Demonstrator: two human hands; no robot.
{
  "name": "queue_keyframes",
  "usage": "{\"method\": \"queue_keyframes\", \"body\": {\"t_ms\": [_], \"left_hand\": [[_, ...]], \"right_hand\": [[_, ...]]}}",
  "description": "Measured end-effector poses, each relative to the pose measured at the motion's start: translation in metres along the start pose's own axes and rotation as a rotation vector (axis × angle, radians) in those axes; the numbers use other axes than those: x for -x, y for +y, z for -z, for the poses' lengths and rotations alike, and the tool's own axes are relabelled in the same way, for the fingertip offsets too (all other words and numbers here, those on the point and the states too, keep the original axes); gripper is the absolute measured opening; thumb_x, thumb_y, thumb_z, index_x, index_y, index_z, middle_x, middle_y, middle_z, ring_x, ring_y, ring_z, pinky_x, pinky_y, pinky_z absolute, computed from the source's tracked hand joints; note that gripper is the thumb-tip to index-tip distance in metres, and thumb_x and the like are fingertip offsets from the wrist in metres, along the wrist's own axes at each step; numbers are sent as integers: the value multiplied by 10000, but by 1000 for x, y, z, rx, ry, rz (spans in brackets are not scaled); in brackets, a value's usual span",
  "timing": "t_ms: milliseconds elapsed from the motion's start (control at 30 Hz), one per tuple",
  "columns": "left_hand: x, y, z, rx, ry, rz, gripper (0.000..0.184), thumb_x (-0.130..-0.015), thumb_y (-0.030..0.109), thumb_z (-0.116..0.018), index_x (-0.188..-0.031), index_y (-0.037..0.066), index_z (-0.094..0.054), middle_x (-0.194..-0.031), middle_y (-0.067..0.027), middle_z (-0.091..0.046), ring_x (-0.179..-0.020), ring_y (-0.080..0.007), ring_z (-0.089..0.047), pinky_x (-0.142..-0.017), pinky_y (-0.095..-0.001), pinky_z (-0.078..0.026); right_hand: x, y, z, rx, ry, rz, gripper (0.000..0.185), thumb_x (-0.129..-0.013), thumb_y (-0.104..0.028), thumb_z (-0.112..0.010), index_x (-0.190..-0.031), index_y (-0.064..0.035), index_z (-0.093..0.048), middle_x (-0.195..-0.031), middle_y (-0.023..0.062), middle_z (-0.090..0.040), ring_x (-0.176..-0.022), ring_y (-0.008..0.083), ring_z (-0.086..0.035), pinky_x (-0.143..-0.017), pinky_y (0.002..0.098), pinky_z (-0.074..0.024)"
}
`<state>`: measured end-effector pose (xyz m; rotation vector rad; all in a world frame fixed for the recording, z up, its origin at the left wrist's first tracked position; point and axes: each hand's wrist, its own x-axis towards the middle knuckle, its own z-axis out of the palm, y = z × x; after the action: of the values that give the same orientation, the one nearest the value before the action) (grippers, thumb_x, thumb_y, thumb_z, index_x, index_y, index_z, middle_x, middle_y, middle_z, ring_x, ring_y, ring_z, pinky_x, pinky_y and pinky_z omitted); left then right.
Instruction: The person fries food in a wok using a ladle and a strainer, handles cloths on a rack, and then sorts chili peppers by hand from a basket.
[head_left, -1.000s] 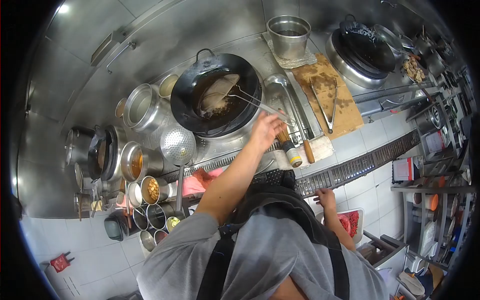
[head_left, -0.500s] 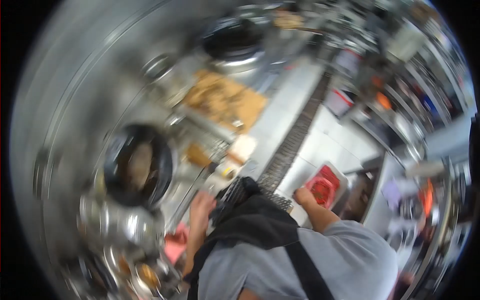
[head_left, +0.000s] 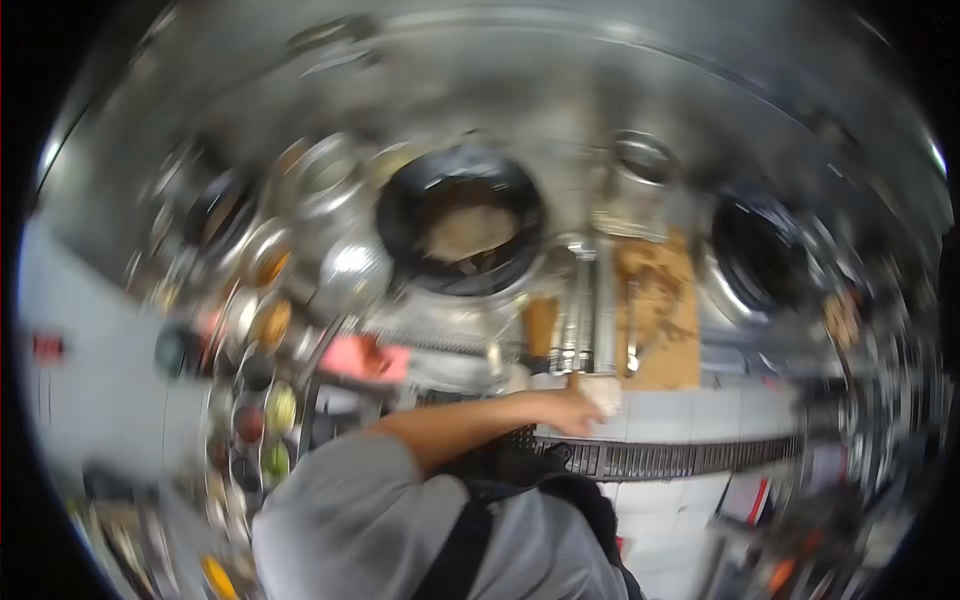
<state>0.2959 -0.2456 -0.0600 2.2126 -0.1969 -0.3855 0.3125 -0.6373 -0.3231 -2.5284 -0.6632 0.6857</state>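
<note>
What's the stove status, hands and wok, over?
Left hand near pale cloth, grip too blurred; right hand out of view. Wok holds pale food. Brush lies between left hand and wok.

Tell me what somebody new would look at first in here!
Probably the big black wok, upper middle, with something pale in it, too blurred to name. Next, the bright pink cloth below and left of it. Then the left hand, blurred, below and right of the wok.

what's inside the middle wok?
In the middle wok lies a pale mass, with dark brown showing beyond it. Blur keeps me from saying what the mass is; the wok bottom directly beneath it is covered.
</note>
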Motion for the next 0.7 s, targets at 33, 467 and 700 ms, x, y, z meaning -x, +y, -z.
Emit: {"method": "queue_keyframes", "body": {"t_ms": [33, 467, 700], "left_hand": [[-5, 28, 13, 36, 41, 30, 402, -777, 203, -591, -1152, 59, -606, -920, -168, -674, -832, -295, -652, -738, -390, -508], [-18, 22, -72, 580, -9, 211, 378, -913, 288, -581, -1229, 81, -581, -1052, -74, -671, -940, -130, -609, -850, -261, -464], [-77, 36, -52, 661, -301, 250, 384, -906, 173, -614, -1254, 23, -552, -1033, -77, -664, -965, -107, -602, -853, -231, -458]], "right_hand": [[-7, 9, 14, 26, 8, 67, 265, -794, -247, -571, -849, -21, -700, -757, 196, -663, -800, 376, -646, -728, 442, -501], [-165, 26, 187, 106, 275, -9, 233, -757, -211, -575, -863, -42, -697, -839, 206, -651, -826, 385, -630, -751, 476, -495], [-106, -1, 175, -45, 160, -205, 283, -807, -286, -570, -964, -85, -692, -941, 180, -664, -902, 358, -630, -847, 445, -492]]}}
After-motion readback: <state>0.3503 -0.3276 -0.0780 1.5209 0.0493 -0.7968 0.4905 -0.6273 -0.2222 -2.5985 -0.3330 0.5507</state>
